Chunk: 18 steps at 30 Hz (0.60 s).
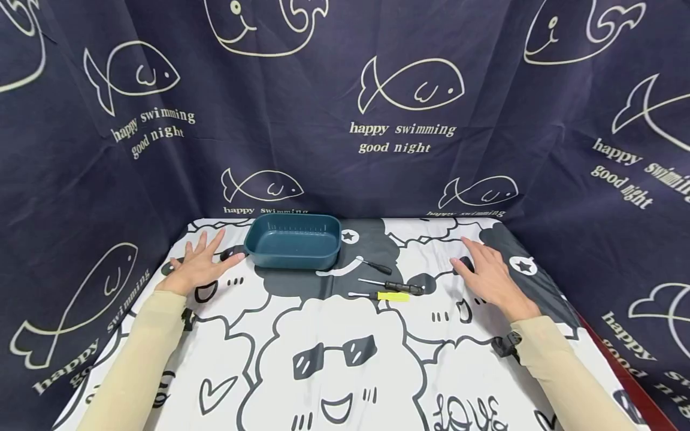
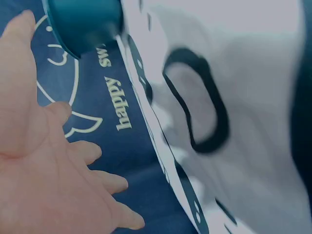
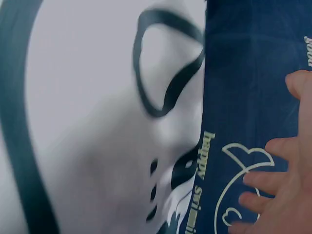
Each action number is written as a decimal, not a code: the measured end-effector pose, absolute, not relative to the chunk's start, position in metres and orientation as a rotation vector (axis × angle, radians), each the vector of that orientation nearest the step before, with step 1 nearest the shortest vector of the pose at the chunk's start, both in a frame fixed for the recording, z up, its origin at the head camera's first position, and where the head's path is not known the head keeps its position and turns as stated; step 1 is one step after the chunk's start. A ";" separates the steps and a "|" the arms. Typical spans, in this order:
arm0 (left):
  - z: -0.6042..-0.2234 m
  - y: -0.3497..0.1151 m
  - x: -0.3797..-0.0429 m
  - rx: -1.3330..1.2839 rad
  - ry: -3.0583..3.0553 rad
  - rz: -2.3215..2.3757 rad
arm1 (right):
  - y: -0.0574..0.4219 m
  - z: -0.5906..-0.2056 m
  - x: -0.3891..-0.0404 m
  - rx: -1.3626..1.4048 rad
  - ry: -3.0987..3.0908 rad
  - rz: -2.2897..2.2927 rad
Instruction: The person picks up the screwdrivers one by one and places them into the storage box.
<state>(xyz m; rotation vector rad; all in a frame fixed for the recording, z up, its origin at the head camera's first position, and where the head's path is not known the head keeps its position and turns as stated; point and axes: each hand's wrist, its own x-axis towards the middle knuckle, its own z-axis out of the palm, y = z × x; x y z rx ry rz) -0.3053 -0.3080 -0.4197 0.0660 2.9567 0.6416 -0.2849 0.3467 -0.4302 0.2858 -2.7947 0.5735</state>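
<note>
My left hand is spread out just left of a dark teal rectangular bin, its thumb pointing towards the bin's near corner. In the left wrist view the bare palm shows with part of the bin above. Right of the bin lie three screwdrivers: a short black one, a longer one with a black handle and one with a yellow and black handle. My right hand, fingers extended and holding nothing, is to the right of them.
A white and dark-grey cartoon-print cloth covers the table. Behind and at both sides hangs a navy curtain printed with fish. Dark wrist devices sit at both sleeves, the right one plainest.
</note>
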 end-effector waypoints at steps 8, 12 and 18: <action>-0.416 -0.290 -0.317 0.128 2.969 0.946 | 0.317 -0.429 -0.276 0.415 -2.604 0.914; -0.418 -0.280 -0.324 0.089 3.007 1.080 | 0.301 -0.434 -0.268 0.509 -2.643 1.092; -0.421 -0.263 -0.333 -0.037 3.042 1.251 | 0.285 -0.443 -0.259 0.599 -2.743 1.127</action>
